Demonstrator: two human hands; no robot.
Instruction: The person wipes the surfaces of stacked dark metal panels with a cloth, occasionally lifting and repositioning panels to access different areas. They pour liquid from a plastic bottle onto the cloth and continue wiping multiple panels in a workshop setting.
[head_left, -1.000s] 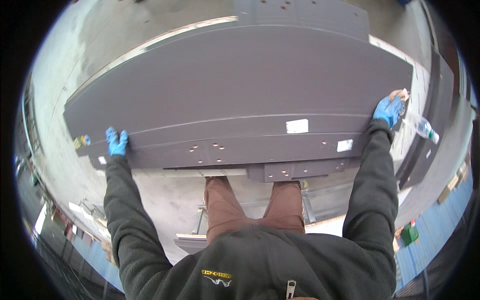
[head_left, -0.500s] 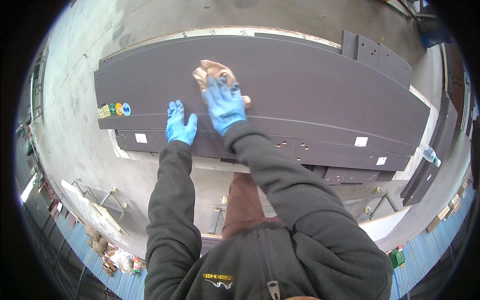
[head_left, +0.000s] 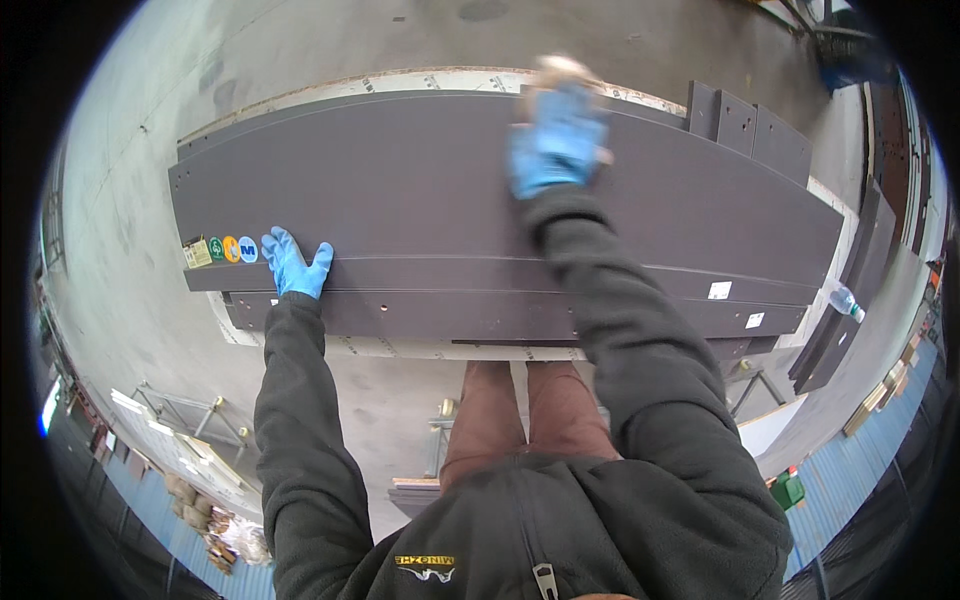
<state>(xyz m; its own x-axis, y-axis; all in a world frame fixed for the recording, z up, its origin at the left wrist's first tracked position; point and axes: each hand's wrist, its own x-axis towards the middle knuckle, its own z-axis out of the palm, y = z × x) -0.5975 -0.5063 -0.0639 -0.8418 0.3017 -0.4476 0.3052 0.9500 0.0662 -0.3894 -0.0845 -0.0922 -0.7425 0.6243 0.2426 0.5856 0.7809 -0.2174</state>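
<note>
A long dark grey-brown panel (head_left: 420, 190) lies flat in front of me on top of other panels. My right hand (head_left: 558, 140), in a blue glove, is at the panel's far edge, right of the middle. It holds a beige cloth (head_left: 563, 70) under its palm and fingers; both are smeared by motion. My left hand (head_left: 296, 265), gloved in blue too, rests on the near left part of the panel with fingers spread and nothing in it. Beside it, round coloured stickers (head_left: 231, 249) sit at the panel's left end.
Narrower dark boards (head_left: 783, 140) with holes stick out at the back right. A clear plastic bottle (head_left: 846, 303) lies on dark boards (head_left: 868, 270) at the right. Metal trolley frames (head_left: 190, 410) stand at the near left, and a green container (head_left: 788, 488) at the near right.
My right hand has swept the cloth rightward and away to the panel's far edge. My left hand has shifted left and nearer, beside the stickers, its fingers still spread.
</note>
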